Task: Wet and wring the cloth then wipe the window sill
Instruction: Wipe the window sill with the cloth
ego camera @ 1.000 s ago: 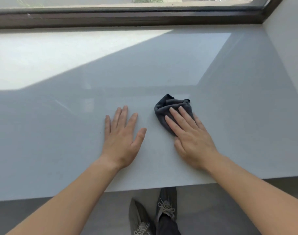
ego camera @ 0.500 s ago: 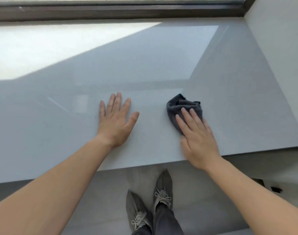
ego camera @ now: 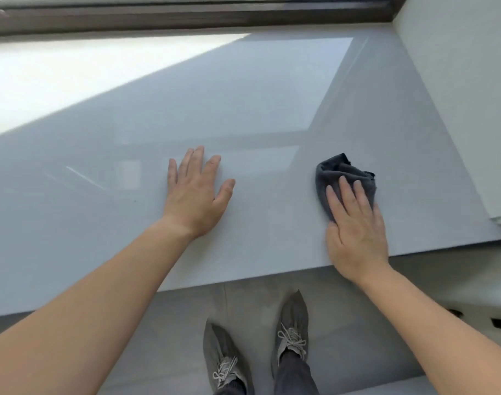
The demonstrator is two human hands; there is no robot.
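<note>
A crumpled dark grey cloth (ego camera: 336,173) lies on the wide, glossy pale grey window sill (ego camera: 243,109), toward its right side. My right hand (ego camera: 354,226) presses flat on the near part of the cloth, fingers extended over it, palm on the sill close to the front edge. My left hand (ego camera: 196,195) rests flat on the sill near the middle, fingers spread, holding nothing. Part of the cloth is hidden under my right fingers.
The dark window frame (ego camera: 186,17) runs along the back of the sill. A white side wall (ego camera: 457,95) bounds the sill on the right. Sunlight falls on the back left. Below the front edge are the grey floor and my two shoes (ego camera: 292,326).
My right hand has slid the cloth to the right along the sill, away from the left hand. The left hand has stayed planted; the view has shifted back slightly.
</note>
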